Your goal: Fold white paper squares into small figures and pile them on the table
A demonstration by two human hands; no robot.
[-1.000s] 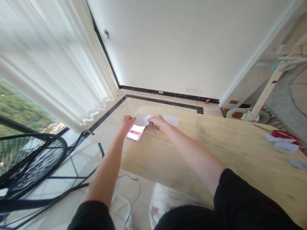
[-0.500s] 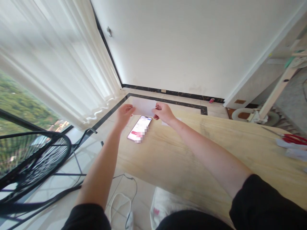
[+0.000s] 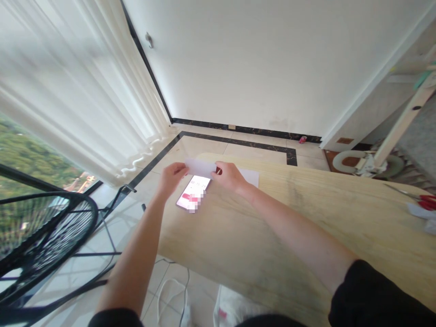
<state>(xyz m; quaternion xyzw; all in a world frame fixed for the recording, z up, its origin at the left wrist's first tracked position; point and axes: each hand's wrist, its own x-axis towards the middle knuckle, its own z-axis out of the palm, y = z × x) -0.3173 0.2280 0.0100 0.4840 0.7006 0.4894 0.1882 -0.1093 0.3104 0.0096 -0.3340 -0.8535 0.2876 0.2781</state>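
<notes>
Between my two hands I hold a small white sheet of paper [image 3: 200,168] by its left and right edges. My left hand [image 3: 173,178] pinches the left end, and my right hand [image 3: 229,176] pinches the right end. Just below the sheet a lit smartphone [image 3: 192,194] lies face up on the wooden table [image 3: 238,236]; the sheet covers its top end in this view. Beyond my right hand, another piece of white paper [image 3: 251,176] rests on the tabletop, partly hidden by the hand.
Red-handled scissors [image 3: 422,199] lie on the table at the far right, beside some white paper pieces [image 3: 420,211]. To the left stands a black woven chair [image 3: 68,236] near a white curtain [image 3: 78,91]. A red can [image 3: 302,140] stands on the floor by the wall.
Both hands have come down closer to the table with the paper, which now looks narrower and overlaps the top of the phone. More of the second paper shows.
</notes>
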